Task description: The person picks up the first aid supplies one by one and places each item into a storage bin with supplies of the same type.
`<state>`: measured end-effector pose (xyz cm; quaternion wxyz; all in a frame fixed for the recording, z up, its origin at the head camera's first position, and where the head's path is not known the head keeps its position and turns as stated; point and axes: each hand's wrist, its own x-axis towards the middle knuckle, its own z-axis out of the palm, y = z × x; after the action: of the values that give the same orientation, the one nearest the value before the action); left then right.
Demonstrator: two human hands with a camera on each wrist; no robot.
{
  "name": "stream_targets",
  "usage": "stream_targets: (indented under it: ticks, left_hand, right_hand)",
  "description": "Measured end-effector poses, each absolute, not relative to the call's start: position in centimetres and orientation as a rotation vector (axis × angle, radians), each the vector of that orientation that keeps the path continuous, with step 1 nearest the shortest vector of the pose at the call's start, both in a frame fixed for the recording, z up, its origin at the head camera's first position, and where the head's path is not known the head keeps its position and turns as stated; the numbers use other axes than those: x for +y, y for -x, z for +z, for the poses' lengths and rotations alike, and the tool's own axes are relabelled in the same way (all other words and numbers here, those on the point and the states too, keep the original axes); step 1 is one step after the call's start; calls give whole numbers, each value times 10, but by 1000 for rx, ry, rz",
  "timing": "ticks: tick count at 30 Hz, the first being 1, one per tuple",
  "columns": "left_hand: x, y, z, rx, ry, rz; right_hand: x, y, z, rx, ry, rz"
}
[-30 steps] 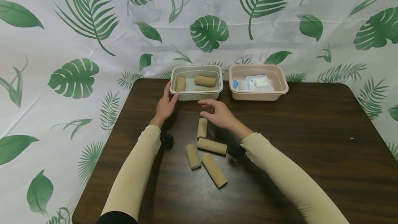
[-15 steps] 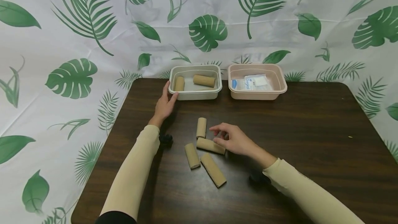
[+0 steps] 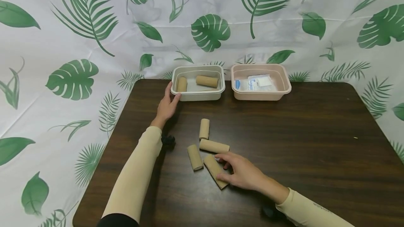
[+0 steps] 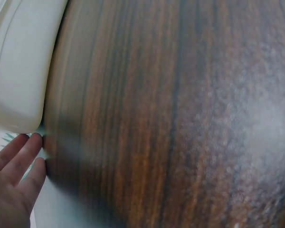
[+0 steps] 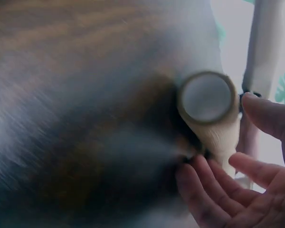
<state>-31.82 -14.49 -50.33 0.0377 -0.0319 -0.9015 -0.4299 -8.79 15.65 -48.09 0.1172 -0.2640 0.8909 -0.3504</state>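
My left hand (image 3: 166, 106) rests at the left front corner of the off-white bin (image 3: 202, 96), its fingers spread along the wall. In the left wrist view, the straight fingers (image 4: 21, 159) lie by the bin's corner. Inside the bin lie cardboard tubes, one at the left (image 3: 182, 84) and one at the right (image 3: 207, 81). My right hand (image 3: 244, 172) reaches over the nearest cardboard tube (image 3: 212, 165) on the table, covering part of it. In the right wrist view, thumb and fingers stand on either side of that tube (image 5: 221, 135); a firm grip does not show.
Other cardboard tubes lie close by: one across the middle (image 3: 214, 145), one behind it (image 3: 204, 129) and one at the left (image 3: 195, 157). A pink bin (image 3: 260, 96) with white-and-blue packets (image 3: 257, 83) stands right of the off-white bin. A leaf-print curtain (image 3: 126, 45) hangs behind the table (image 3: 300, 132).
My right hand has moved from in front of the off-white bin toward me, to the nearest tube. A thin tan strip inside that bin no longer shows. The left hand stays put.
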Motion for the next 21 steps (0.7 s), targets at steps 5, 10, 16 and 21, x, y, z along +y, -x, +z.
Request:
stream_targets:
  ticks: [5, 10, 16, 21]
  left_hand:
    - [-147, 319, -507, -2770, 82, -1316]
    - [-145, 320, -507, -2756, 97, -1328]
    - [-143, 320, -505, -2764, 97, -1320]
    - [-143, 320, -504, -2762, 86, -1324]
  right_hand:
    - [147, 74, -480, 2730, 799, -841]
    - [141, 67, -476, 2831, 826, -704]
    - [141, 61, -476, 2828, 892, -644]
    - [142, 60, -478, 2809, 886, -682]
